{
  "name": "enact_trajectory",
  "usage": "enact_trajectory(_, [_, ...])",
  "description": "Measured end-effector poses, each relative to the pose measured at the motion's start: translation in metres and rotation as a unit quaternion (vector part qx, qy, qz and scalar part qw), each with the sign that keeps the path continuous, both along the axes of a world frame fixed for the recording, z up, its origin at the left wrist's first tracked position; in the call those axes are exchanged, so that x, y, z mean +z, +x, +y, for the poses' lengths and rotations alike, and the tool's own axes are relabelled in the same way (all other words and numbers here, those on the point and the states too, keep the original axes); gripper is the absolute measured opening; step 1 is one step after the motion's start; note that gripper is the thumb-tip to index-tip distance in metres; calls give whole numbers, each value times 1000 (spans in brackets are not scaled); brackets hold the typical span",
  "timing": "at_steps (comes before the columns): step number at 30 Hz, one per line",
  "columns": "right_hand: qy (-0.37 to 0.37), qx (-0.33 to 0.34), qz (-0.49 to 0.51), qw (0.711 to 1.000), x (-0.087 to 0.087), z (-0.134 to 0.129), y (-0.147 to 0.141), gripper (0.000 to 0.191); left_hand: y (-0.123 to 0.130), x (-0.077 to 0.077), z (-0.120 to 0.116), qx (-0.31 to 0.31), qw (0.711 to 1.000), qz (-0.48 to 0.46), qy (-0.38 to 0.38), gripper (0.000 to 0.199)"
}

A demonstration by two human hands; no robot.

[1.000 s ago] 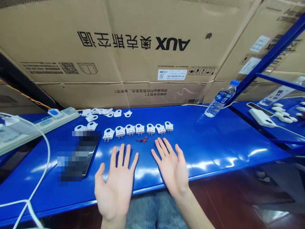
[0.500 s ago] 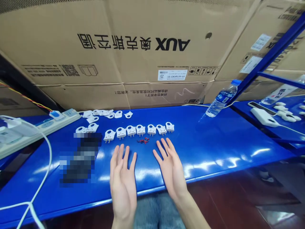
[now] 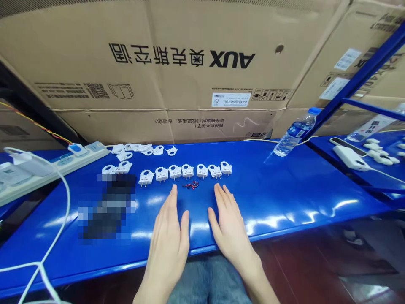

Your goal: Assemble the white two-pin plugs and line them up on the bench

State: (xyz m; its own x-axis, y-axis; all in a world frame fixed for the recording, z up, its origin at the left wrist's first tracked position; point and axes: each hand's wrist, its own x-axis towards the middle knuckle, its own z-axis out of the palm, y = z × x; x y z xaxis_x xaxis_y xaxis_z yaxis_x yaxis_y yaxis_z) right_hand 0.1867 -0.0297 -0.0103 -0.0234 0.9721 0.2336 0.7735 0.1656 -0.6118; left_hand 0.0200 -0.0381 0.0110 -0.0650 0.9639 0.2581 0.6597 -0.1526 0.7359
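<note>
My left hand (image 3: 171, 232) is stretched out, thumb apart from the fingers, with nothing in it. Opposite it, my right hand (image 3: 229, 221) also has straight fingers and a spread thumb, and holds nothing. Just beyond the fingertips lies a small bundle of red and black wires (image 3: 191, 185). Behind that, several white plugs with ring handles stand in a row, from the left plug (image 3: 146, 177) to the right plug (image 3: 225, 167), their metal pins facing me. More white ring-handled pieces (image 3: 158, 150) are grouped at the back left.
A blurred dark object (image 3: 109, 207) lies left on the blue table (image 3: 278, 190). White power strips (image 3: 85, 158) and a looping white cable (image 3: 67, 190) are at far left. A water bottle (image 3: 295, 131) leans by the blue post. Large cardboard boxes (image 3: 177, 84) stand behind.
Both hands have turned from palms showing to backs showing, and their fingers are closer together. The plugs and wires stay in place; the view has shifted slightly.
</note>
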Motion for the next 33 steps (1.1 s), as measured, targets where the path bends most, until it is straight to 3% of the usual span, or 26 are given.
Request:
enact_trajectory(2, [-7, 21, -97, 995, 0, 1, 0, 57, -2, -1, 1, 6, 995, 86, 43, 65])
enact_trajectory(5, [-5, 26, -165, 986, -1, 2, -4, 57, -6, -12, 4, 30, 983, 170, 59, 60])
enact_trajectory(10, [19, 16, -170, 985, -7, -1, -7, 56, -18, -38, 8, 19, 970, 238, 36, 61])
enact_trajectory(13, [24, 21, -149, 988, -6, 2, -1, 55, -20, -43, 8, 10, 962, 270, 50, 61])
enact_trajectory(15, [26, 24, -119, 992, 1, 12, 8, 54, -20, -41, 7, 12, 956, 287, 53, 61])
enact_trajectory(18, [48, -42, -73, 995, 16, 39, 28, 53, -19, -39, 6, 19, 950, 308, 44, 59])
enact_trajectory(23, [33, -21, -167, 985, 27, 70, 53, 57, -20, -40, 6, 28, 946, 319, 45, 56])
enact_trajectory(27, [10, -41, -174, 984, 16, 58, 61, 49, -22, -40, 6, 29, 947, 317, 47, 56])
enact_trajectory(31, [34, -115, -81, 989, 7, 31, 62, 25, -17, -35, 4, 38, 951, 303, 53, 54])
enact_trajectory(33, [38, -109, -24, 993, 6, 17, 58, 17, -14, -33, 4, 47, 954, 290, 53, 53])
